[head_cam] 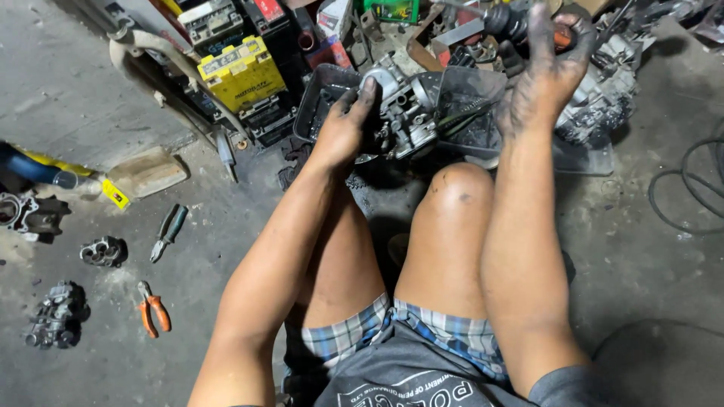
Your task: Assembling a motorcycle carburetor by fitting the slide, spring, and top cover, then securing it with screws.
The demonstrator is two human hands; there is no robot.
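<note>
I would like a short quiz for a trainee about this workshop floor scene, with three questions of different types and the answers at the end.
1. True or false: the left hand rests on the metal carburetor above the dark tray.
2. Which tool lies on the floor with orange handles? A) hammer B) pliers C) saw
3. Fill in: the right hand is closed around a tool with an ______ handle.

Key
1. True. The greasy fingers touch the carburetor's side.
2. B. The orange-handled pliers lie near the green-handled pliers.
3. Orange. Only part of the orange handle shows between the fingers.
</note>
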